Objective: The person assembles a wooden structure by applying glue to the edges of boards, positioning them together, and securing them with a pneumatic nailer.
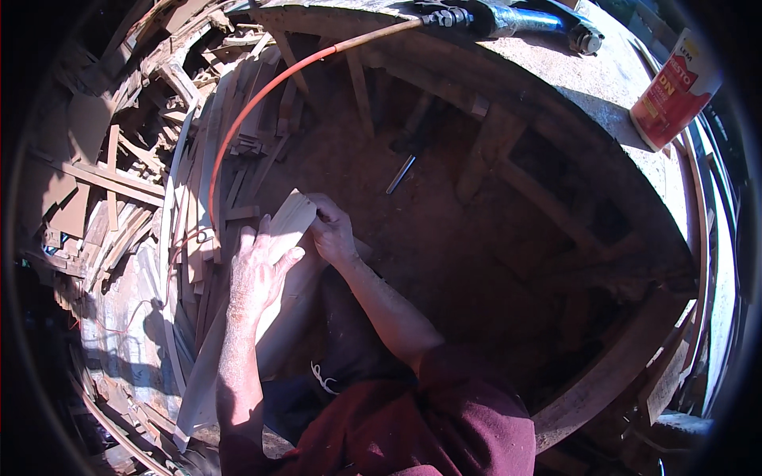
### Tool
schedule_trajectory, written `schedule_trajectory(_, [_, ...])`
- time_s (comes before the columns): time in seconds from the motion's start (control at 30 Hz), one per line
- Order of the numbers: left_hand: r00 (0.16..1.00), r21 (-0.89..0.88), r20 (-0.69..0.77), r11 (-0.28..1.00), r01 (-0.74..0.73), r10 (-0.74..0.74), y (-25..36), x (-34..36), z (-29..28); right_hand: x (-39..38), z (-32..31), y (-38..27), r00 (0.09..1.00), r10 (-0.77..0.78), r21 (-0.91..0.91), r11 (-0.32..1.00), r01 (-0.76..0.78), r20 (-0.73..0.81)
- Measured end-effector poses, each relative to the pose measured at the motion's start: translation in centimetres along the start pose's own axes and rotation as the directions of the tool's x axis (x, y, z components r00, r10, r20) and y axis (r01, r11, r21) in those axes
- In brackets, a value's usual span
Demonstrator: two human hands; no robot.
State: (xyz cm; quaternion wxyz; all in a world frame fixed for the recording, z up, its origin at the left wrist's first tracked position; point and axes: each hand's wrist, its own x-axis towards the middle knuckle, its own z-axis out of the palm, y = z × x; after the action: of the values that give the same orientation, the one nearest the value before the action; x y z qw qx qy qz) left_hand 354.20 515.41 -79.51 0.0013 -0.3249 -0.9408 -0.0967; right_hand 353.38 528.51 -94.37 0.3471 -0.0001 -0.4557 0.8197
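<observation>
My left hand (262, 266) lies over a pale wooden board (292, 216) at centre left, fingers toward its far end and thumb to its right side, gripping it. My right hand (333, 226) pinches the right edge near the angled tip, its curled fingers partly behind the wood. The board runs down toward me, beside another long plank (200, 385); where one piece ends and the other begins is unclear under my left forearm. My dark-clothed leg shows beneath, in shadow.
Scrap wood (119, 182) piles at left. An orange hose (262, 95) runs to a blue tool (524, 24) atop a pale ledge beside a red-labelled container (667, 99). A curved timber frame (508, 182) surrounds the shadowed floor, where a slim metal rod (401, 174) lies.
</observation>
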Motion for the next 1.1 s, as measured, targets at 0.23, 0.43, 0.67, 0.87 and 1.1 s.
schedule_trajectory(0.23, [0.997, 0.006, 0.069, 0.999, 0.045, -0.045, -1.3, -0.3, -0.2, 0.3, 0.2, 0.0, 0.999, -0.035, -0.096, 0.995, 0.038, 0.036])
schedule_trajectory(0.43, [0.996, -0.009, 0.085, 1.000, 0.030, -0.029, -1.3, 0.5, 0.7, 1.0, -1.5, -4.3, 0.994, 0.066, -0.334, 0.942, -0.032, 0.088])
schedule_trajectory(0.67, [1.000, -0.069, 0.024, 0.997, -0.014, 0.016, -2.4, 0.0, 1.0, -2.6, -9.6, -36.9, 0.125, -0.953, -0.909, -0.216, 0.357, 0.276])
schedule_trajectory(0.87, [0.992, -0.111, 0.056, 0.988, -0.109, 0.116, -3.0, 0.8, 2.1, 4.9, -24.3, -60.1, 0.741, -0.648, -0.481, -0.599, -0.640, -0.178])
schedule_trajectory(1.1, [0.986, -0.088, 0.044, 0.983, -0.159, 0.163, -3.1, 0.7, 0.6, 11.3, -33.1, -59.4, 0.821, -0.133, -0.564, -0.665, -0.490, -0.556])
